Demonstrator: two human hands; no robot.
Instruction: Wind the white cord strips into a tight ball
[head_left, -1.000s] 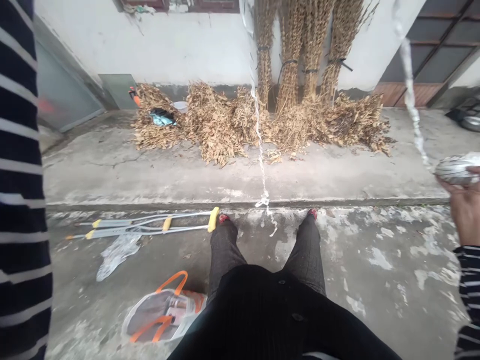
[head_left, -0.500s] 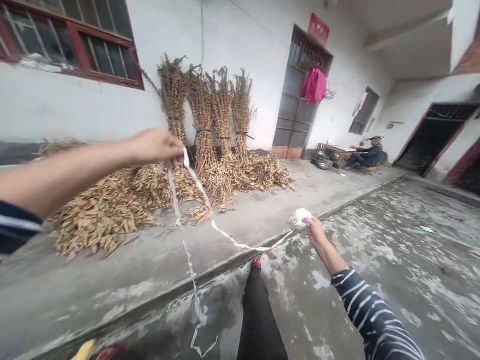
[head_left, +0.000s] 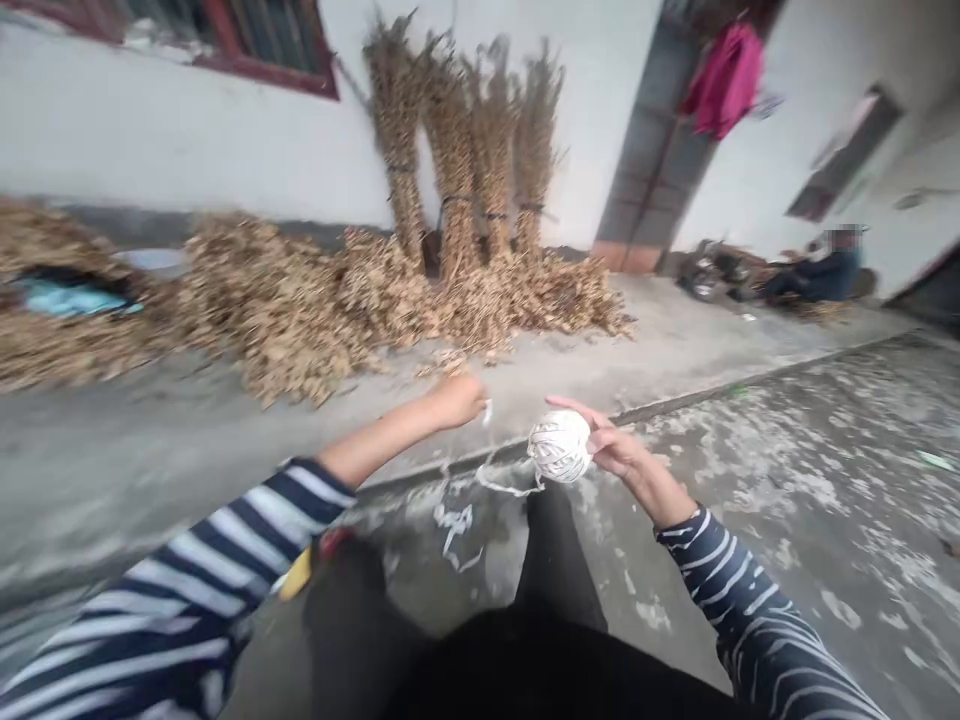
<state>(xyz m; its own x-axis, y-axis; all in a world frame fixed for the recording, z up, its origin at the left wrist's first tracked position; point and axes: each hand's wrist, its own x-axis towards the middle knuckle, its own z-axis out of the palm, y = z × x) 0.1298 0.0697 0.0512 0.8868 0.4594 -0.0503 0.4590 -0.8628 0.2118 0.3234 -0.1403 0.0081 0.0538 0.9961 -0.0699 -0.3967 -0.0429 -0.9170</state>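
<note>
Right hand [head_left: 613,450] grasps a ball of string [head_left: 559,446], white, about fist-sized. The fingers are spread along its far side and the ball sits out in front of the knees. Left hand [head_left: 459,399] is closed, pinching a white strand [head_left: 487,410] at the fingertips, level with the ball and just beside it, not touching it. A loop of the strand sags from the underside of the ball, and more loose string [head_left: 454,522] shows below the hands, blurred; I cannot tell whether it touches the ground. Both forearms are in striped sleeves [head_left: 247,520], dark with white bands. Dark trousers [head_left: 559,560] fill the bottom of the view. A small yellow object [head_left: 298,574] beside the left leg is too blurred to identify.

Ground [head_left: 787,480] is grey concrete, mottled with pale patches. A raised step [head_left: 675,370] runs across it ahead of the hands. On the step lie heaps of dried stalks [head_left: 285,310], with something blue [head_left: 67,298] lodged in the left heap. Tied upright bundles [head_left: 465,150] lean on a white wall [head_left: 187,140], below a red-framed window [head_left: 262,40]. To the right is a grey door [head_left: 645,170] with a pink garment [head_left: 724,75] hung above it. Far right, another person [head_left: 817,275] sits low by the wall.
</note>
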